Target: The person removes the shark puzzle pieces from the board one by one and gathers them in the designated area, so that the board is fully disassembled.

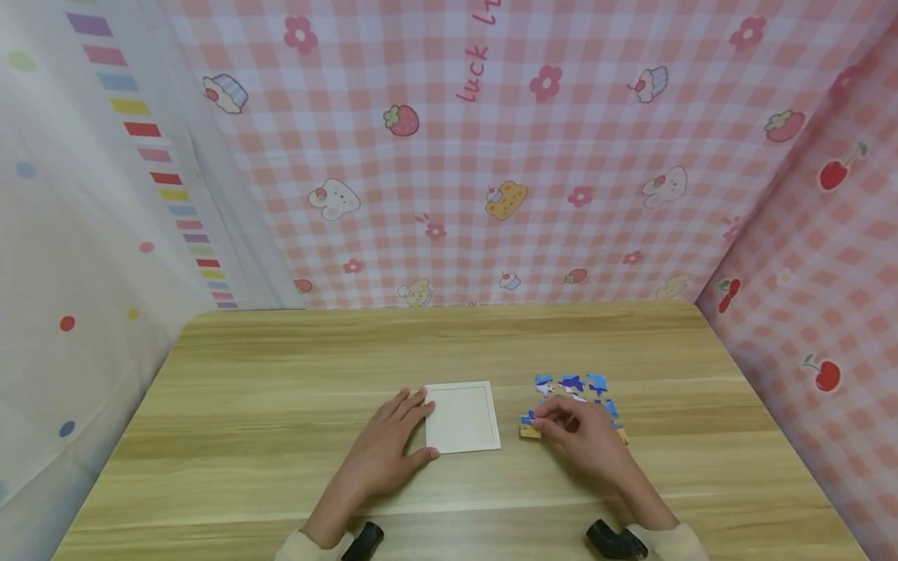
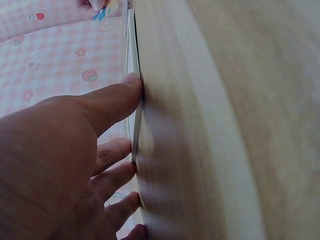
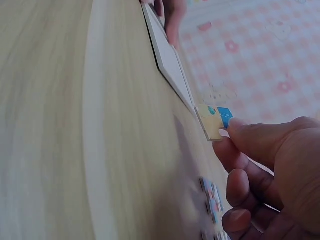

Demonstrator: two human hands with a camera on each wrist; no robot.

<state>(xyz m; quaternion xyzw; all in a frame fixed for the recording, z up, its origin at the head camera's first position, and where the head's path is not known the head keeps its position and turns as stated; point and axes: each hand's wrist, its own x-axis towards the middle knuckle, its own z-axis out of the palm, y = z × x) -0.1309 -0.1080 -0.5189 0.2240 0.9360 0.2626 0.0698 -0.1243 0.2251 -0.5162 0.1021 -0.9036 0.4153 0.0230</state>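
A square, pale puzzle tray [image 1: 461, 418] with a thin raised border lies on the table. My left hand [image 1: 390, 442] rests at its left side, fingers spread and fairly straight, with thumb and fingertips touching the edge. Between thumb and forefinger my right hand [image 1: 585, 436] pinches a yellow-and-blue jigsaw piece [image 3: 210, 122], lifted off the table in the right wrist view. Several more blue, white and yellow jigsaw pieces [image 1: 571, 383] lie spread to the right of the tray, partly hidden under the right hand.
The wood-grain table [image 1: 281, 374] reaches back to a pink checked cloth [image 1: 449, 171] hanging behind it. Another checked cloth [image 1: 835, 257] hangs at the right, and a white dotted cloth [image 1: 84, 273] at the left. Black wrist devices [image 1: 617, 539] sit near both cuffs.
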